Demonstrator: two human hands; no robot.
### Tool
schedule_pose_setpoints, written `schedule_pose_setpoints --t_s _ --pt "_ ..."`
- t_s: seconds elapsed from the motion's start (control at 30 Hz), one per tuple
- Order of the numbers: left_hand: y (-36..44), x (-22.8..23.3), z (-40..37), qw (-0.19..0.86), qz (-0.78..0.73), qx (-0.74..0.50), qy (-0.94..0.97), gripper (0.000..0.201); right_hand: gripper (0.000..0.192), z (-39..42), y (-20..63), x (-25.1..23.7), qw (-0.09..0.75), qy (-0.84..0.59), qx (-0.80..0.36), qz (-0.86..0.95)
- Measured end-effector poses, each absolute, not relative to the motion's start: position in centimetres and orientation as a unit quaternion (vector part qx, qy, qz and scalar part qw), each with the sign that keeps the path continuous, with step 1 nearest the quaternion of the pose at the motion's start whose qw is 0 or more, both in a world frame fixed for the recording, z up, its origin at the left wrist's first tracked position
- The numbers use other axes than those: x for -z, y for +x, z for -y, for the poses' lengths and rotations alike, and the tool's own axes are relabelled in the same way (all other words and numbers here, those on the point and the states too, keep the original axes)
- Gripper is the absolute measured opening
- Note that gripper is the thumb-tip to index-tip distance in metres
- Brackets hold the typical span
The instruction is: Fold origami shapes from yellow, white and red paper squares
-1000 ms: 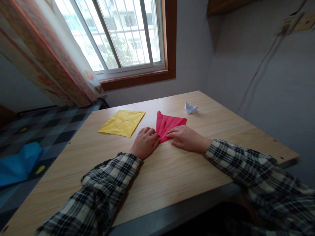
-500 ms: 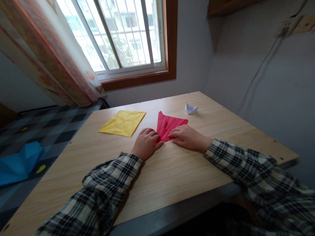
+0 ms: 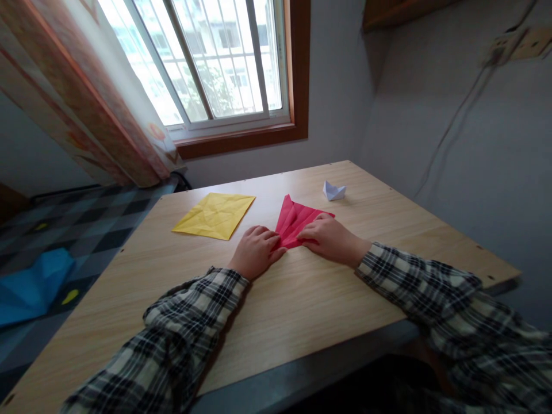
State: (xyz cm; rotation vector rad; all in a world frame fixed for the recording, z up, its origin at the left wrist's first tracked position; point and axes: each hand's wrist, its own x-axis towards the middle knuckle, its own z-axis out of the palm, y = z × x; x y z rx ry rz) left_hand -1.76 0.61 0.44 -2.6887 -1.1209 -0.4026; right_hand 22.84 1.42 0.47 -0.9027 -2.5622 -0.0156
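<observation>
A creased sheet of red origami paper (image 3: pixel 297 218) lies partly folded on the wooden table, its far corners slightly raised. My left hand (image 3: pixel 255 250) grips its near left edge, thumb low and fingers curled over the paper. On the near right side my right hand (image 3: pixel 330 237) pinches the same sheet, with the fingers bent onto it. The fingertips of both hands partly cover the near edge of the paper. A folded white paper boat (image 3: pixel 334 191) stands beyond my right hand. To the left of the red sheet lies a flat, creased yellow paper (image 3: pixel 215 215).
The pale wooden table (image 3: pixel 276 333) has a dark front edge. A blue folded paper (image 3: pixel 34 287) rests on a checked cloth (image 3: pixel 103 230) at the left. Behind are a barred window (image 3: pixel 215 63) and a curtain (image 3: pixel 86 86); a cable (image 3: pixel 452 126) hangs on the right wall.
The red paper has turned slightly, its far corners shifting to the right. My right hand's fingers have shifted a little on the sheet; my left hand stays in place.
</observation>
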Motion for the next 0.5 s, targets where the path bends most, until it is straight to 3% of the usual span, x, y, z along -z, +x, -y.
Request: schedule_pose_setpoints --t_s 0.5 --pt "-1.58 -0.60 -0.38 0.114 0.380 0.134 -0.908 0.037 0.024 -1.70 22.56 -0.12 0.232 -0.328 0.003 0.916"
